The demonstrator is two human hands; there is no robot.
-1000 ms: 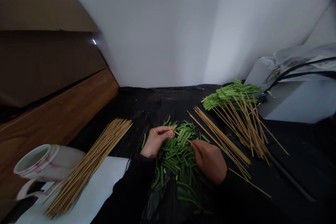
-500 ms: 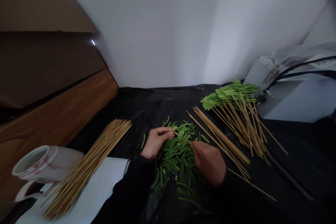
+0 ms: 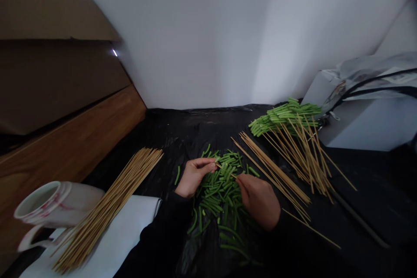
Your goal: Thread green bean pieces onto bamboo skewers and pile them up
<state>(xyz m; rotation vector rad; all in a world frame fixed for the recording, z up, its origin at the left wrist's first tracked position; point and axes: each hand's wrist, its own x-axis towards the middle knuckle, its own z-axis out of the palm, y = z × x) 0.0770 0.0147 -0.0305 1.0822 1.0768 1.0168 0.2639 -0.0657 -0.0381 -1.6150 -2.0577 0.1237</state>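
Cut green stem pieces lie scattered on black plastic sheeting in the middle. Above them my left hand pinches a short green piece between thumb and fingertips. A thin wooden skewer runs from that piece toward the right, across other green pieces. My right hand is closed round the skewer's other end, its palm turned down and most fingers hidden. Loose skewers lie just right of my right hand.
At the back right, skewered green stems are piled beside a white box. A thick skewer bundle lies at the left over white paper, near a tipped pitcher. A wooden board borders the left side.
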